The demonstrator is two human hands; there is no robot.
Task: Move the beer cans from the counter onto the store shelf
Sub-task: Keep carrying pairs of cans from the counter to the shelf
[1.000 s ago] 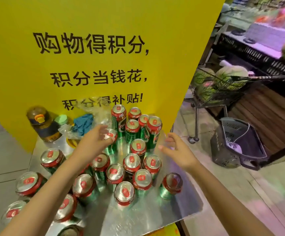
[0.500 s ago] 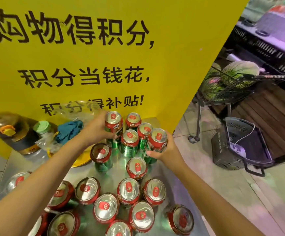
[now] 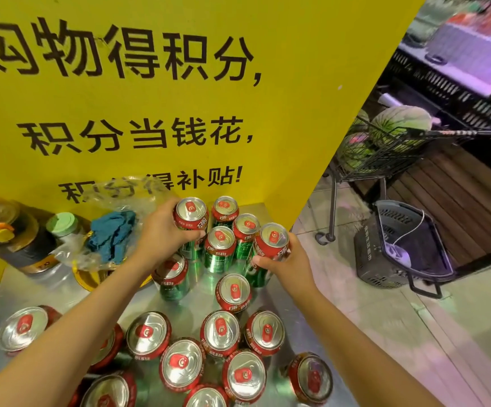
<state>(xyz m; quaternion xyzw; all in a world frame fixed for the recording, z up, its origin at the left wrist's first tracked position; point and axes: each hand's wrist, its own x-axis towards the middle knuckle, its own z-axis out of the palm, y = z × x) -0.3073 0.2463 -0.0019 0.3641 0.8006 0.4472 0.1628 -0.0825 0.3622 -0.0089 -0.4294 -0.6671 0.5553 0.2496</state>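
Observation:
Several green beer cans with red tops stand on the shiny metal counter (image 3: 270, 301) below a yellow sign. My left hand (image 3: 162, 233) grips the upper body of a beer can (image 3: 190, 211) at the back of the group. My right hand (image 3: 288, 261) grips another beer can (image 3: 272, 245) at the group's right edge. Three more cans (image 3: 223, 245) stand between the two held ones. Nearer me stand several other cans (image 3: 220, 330), some partly hidden under my forearms. No store shelf is in view.
A dark bottle with an orange lid (image 3: 9, 233), a green-capped jar (image 3: 62, 224) and a clear bag with a blue cloth (image 3: 112, 233) sit at the counter's back left. A cart with watermelons (image 3: 385, 142) and a grey basket (image 3: 402, 251) stand on the floor to the right.
Both hands reached forward from above the cans and closed round one can each at the back of the group. The view has moved closer to the counter.

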